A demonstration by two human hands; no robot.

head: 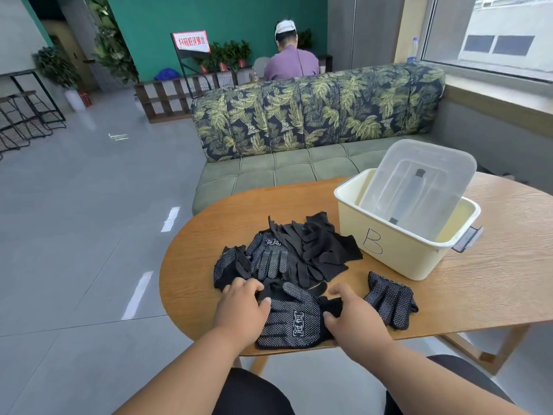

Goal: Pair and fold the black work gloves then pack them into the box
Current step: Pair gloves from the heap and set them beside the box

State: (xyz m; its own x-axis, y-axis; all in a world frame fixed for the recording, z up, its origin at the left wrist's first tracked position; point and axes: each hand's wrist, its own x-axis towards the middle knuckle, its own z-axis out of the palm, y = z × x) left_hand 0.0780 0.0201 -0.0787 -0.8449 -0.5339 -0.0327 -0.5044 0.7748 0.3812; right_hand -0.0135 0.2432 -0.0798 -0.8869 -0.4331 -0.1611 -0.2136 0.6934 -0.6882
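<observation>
A black glove with white grip dots (pixel 294 322) lies palm-up at the near edge of the wooden table (pixel 493 280). My left hand (pixel 241 307) rests on its left side with the fingers curled over the fabric. My right hand (pixel 354 317) grips the glove's black cuff on its right side. Behind them a pile of several black gloves (pixel 287 253) is heaped on the table. Another dotted glove (pixel 389 298) lies alone to the right. The cream box marked "B" (pixel 398 247) stands at the back right, with its clear lid (pixel 419 181) leaning inside it.
A green sofa with a leaf-print back (pixel 317 115) runs behind the table. A person in a purple shirt (pixel 291 62) sits beyond it, facing away. Grey tiled floor (pixel 89 220) lies to the left. My knees show under the table's near edge.
</observation>
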